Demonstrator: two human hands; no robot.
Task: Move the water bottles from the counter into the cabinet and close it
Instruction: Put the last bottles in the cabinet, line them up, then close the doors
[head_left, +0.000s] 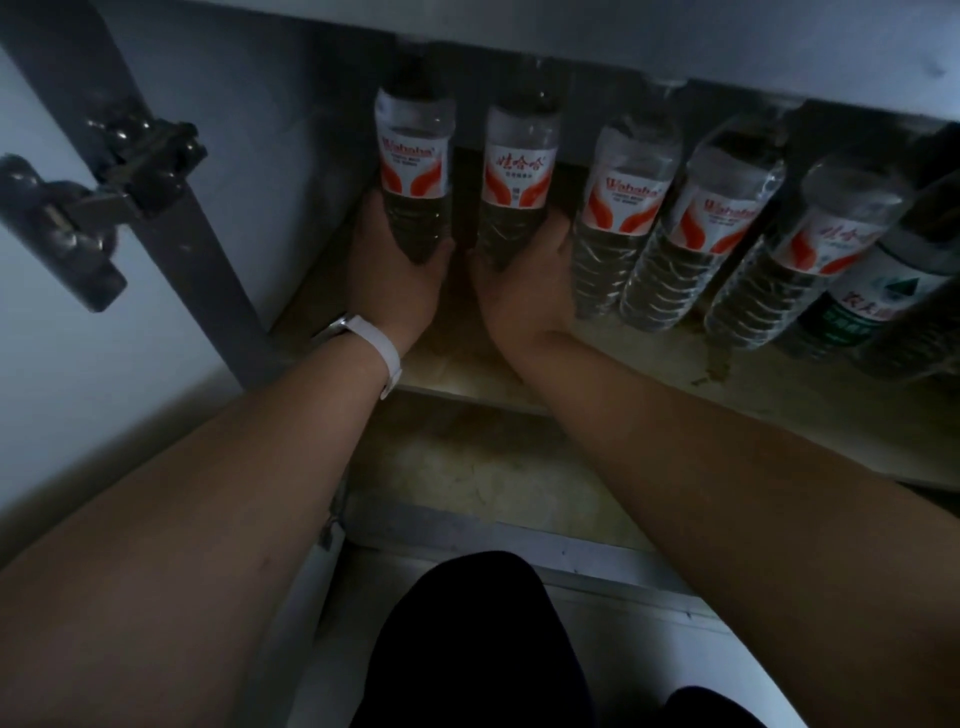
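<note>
Plastic, clear with a red label, one water bottle (414, 171) is gripped low by the left hand (400, 283), a second bottle (517, 179) by the right hand (524, 286), both upright over the pale cabinet shelf (467, 374). Each should be set flat beside the standing row of bottles (626, 208), then let go.

The cabinet's pale, stained bottom shelf (649, 379) carries a close row of three red-labelled water bottles (696, 244), a green-labelled bottle (857, 306) just to their right, and two more bottles (413, 171) further left, their bases hidden.
</note>
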